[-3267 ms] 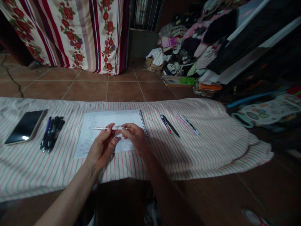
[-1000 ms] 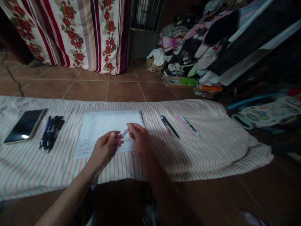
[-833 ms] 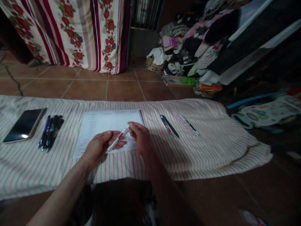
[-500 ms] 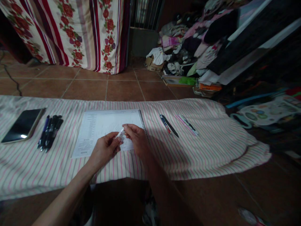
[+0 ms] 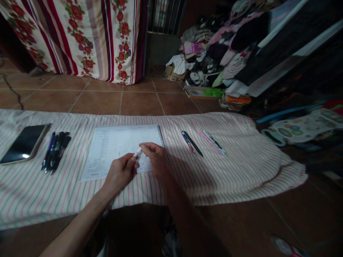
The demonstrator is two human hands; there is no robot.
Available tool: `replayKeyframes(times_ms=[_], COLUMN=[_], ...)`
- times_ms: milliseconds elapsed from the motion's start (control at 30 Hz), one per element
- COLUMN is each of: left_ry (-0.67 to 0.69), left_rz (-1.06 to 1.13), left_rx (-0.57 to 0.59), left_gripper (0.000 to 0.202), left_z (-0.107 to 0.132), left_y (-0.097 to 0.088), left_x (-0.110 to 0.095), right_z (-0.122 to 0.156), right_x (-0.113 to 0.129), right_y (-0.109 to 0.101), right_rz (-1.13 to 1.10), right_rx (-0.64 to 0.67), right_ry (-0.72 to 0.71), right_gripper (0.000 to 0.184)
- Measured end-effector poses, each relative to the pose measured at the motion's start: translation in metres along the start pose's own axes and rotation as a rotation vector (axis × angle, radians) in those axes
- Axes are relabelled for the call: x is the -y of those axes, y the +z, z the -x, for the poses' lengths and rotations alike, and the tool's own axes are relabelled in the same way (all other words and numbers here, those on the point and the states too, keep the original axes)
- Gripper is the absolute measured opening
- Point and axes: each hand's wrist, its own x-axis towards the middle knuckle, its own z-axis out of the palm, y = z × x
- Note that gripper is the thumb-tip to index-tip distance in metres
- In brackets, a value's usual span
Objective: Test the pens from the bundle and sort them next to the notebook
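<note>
Between my two hands is a slim white stick (image 5: 137, 153), mostly hidden by fingers; its kind I cannot make out. My left hand (image 5: 122, 171) pinches its lower end, thumb against fingers. At its upper end, the fingers of my right hand (image 5: 157, 157) are closed on it too. Both hands are over the near part of a spiral notebook (image 5: 125, 137) with a printed, form-like page and its wire binding on the right. To the right of the notebook lie a black pen (image 5: 194, 144) and a patterned pen (image 5: 188, 142).
Farther right are a pink pen (image 5: 209, 140) and a pale pen with dark parts (image 5: 215, 141). On the left lie several dark pens (image 5: 55, 151) and a phone (image 5: 24, 142). A striped cloth (image 5: 241, 160) covers the low surface. Beyond are a floral curtain (image 5: 99, 35) and heaped clothes (image 5: 211, 46).
The white stick and both hands have shifted only very slightly. Both hands still hold it above the notebook, and the pens and phone have stayed put.
</note>
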Motion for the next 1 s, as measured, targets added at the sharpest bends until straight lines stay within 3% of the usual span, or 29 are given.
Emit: replayKeyframes(times_ms=[133, 267, 433, 733, 1000], left_ry=[-0.082, -0.021, 0.049, 0.061, 0.039], left_rz=[0.198, -0.013, -0.316, -0.416, -0.369], left_rx=[0.079, 0.016, -0.031, -0.018, -0.029], left_gripper=[0.023, 0.025, 0.03, 0.033, 0.03], left_z=[-0.0008, -0.002, -0.0015, -0.002, -0.0023], left_y=[0.0016, -0.0004, -0.0031, -0.0033, -0.0033], left_x=[0.003, 0.0008, -0.0031, -0.0012, -0.0035], right_z=[0.0004, -0.0006, -0.0019, -0.0025, -0.0011], right_x=[0.0005, -0.0009, -0.0019, -0.0005, 0.0008], right_y=[-0.0012, -0.0007, 0.0005, -0.0024, -0.0006], right_rz=[-0.01, -0.069, -0.085, 0.024, -0.082], right_rx=[0.065, 0.115, 0.073, 0.023, 0.099], right_ry=[-0.014, 0.033, 0.117, 0.037, 0.106], right_gripper=[0.017, 0.024, 0.026, 0.019, 0.028])
